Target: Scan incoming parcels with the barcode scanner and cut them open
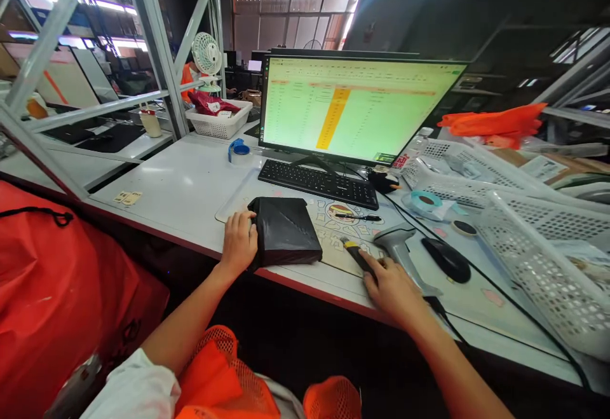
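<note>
A black plastic-wrapped package [288, 225] lies flat at the desk's front edge. My left hand [238, 238] grips its left side, fingers curled against the wrapping. My right hand [391, 282] is closed around a black and yellow utility knife [355, 250], whose tip points toward the keyboard. Whether its blade is out is too small to tell. Just beyond my right hand, a grey barcode scanner [400, 250] lies on the desk mat. A black pen [357, 217] rests on the mat behind the knife.
A monitor [352, 114] showing a spreadsheet stands behind a black keyboard [319, 184]. Right of the scanner are a mouse [447, 259], tape rolls [426, 201] and white baskets [538, 266]. Blue tape [239, 151] sits at back left. A red bag [61, 304] stands at left.
</note>
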Motion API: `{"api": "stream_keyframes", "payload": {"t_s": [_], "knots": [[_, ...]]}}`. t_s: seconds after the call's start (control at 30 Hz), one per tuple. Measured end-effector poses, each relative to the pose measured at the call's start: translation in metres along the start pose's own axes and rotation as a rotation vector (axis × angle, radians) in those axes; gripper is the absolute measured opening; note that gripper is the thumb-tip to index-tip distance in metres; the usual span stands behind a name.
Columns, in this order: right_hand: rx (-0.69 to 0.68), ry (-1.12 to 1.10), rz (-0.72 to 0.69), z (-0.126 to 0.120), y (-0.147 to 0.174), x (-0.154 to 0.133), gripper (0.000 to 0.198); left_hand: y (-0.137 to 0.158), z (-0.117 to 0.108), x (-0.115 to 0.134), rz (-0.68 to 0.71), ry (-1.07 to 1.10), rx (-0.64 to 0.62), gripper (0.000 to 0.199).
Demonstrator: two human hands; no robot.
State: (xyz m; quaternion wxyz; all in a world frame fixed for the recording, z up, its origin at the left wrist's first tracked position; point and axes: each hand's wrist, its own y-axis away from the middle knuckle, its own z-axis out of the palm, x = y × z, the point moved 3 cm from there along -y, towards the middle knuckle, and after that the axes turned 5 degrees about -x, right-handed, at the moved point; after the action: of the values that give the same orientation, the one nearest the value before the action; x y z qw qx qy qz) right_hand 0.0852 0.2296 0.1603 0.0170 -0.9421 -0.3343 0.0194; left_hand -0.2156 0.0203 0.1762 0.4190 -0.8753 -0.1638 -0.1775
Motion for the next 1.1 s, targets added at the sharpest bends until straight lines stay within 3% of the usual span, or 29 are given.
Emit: {"api": "stream_keyframes", "payload": {"t_s": [0.07, 0.13, 0.2, 0.27, 0.37, 0.5, 0.67, 0.8, 0.9, 1.0, 1.1], "knots": [[0.057, -0.033, -0.026, -0.003, -0.011, -0.006, 0.056, -0.012, -0.005, 0.009, 0.148, 0.101, -0.047, 0.025], [0.150, -0.138, -0.092, -0.020, -0.028, -0.020, 0.052, -0.030, -0.002, 0.018, 0.276, 0.150, -0.242, 0.028], [0.237, -0.258, -0.210, -0.043, -0.050, -0.045, 0.049, -0.047, 0.008, 0.022, 0.333, 0.126, -0.450, 0.034], [0.261, -0.362, -0.336, -0.061, -0.075, -0.080, 0.048, -0.059, 0.019, 0.024, 0.334, 0.084, -0.565, 0.033], [0.190, -0.432, -0.480, -0.070, -0.110, -0.136, 0.048, -0.065, 0.029, 0.026, 0.379, 0.040, -0.553, 0.020], [0.052, -0.377, -0.573, -0.058, -0.138, -0.186, 0.045, -0.060, 0.028, 0.030, 0.482, -0.038, -0.497, 0.025], [-0.029, -0.292, -0.564, -0.041, -0.144, -0.197, 0.051, -0.036, 0.006, 0.040, 0.544, -0.093, -0.453, 0.040], [-0.066, -0.259, -0.531, -0.040, -0.136, -0.195, 0.056, 0.017, -0.022, 0.053, 0.609, -0.045, -0.351, 0.044], [-0.093, -0.251, -0.535, -0.040, -0.126, -0.198, 0.055, 0.075, -0.029, 0.045, 0.459, 0.022, -0.266, 0.043], [-0.100, -0.264, -0.577, -0.038, -0.112, -0.204, 0.052, 0.126, -0.014, 0.018, 0.124, 0.171, -0.229, 0.044], [-0.070, -0.319, -0.632, -0.039, -0.091, -0.211, 0.047, 0.151, 0.011, -0.011, -0.205, 0.428, -0.278, 0.038]]}}
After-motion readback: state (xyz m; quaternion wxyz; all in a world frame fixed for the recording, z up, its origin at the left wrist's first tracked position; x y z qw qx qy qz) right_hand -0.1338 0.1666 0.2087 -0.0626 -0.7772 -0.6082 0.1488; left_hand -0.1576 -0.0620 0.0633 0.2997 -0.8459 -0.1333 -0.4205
